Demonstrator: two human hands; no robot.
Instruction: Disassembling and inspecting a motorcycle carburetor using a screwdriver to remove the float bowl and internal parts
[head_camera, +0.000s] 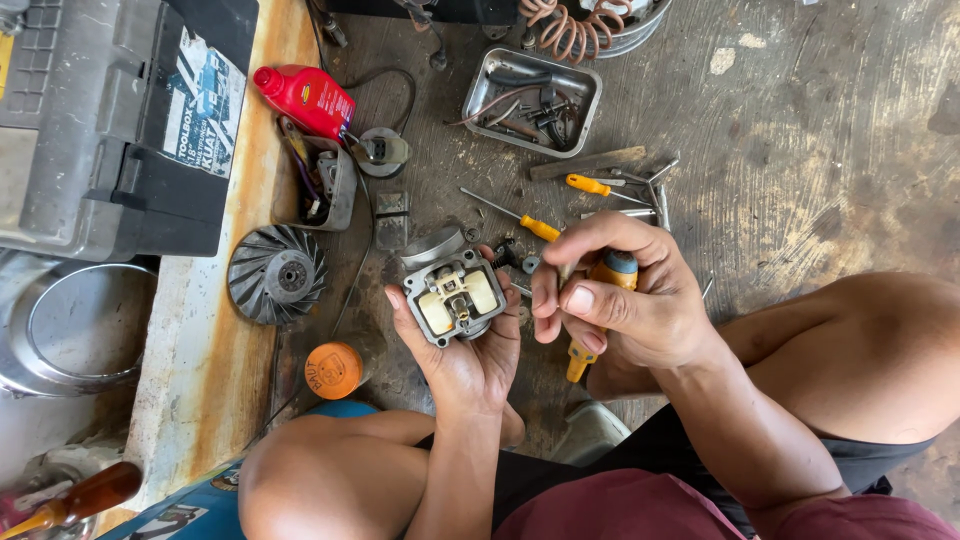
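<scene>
Bare knees frame a left hand (462, 352) cradling an opened carburetor (455, 293) with pale floats, fingers clamped around it, while the right hand (610, 300) grips an orange-handled screwdriver (598, 312) just beside it above scattered tools.

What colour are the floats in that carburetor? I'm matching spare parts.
Cream, in the carburetor the left hand holds; head view.

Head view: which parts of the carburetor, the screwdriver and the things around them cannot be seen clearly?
- Carburetor: underside hidden by the left hand.
- Screwdriver: tip and most of the handle covered by the right hand.
- Coiled hose: cut off by the top edge.
- Metal tray: contents too small to identify.
</scene>
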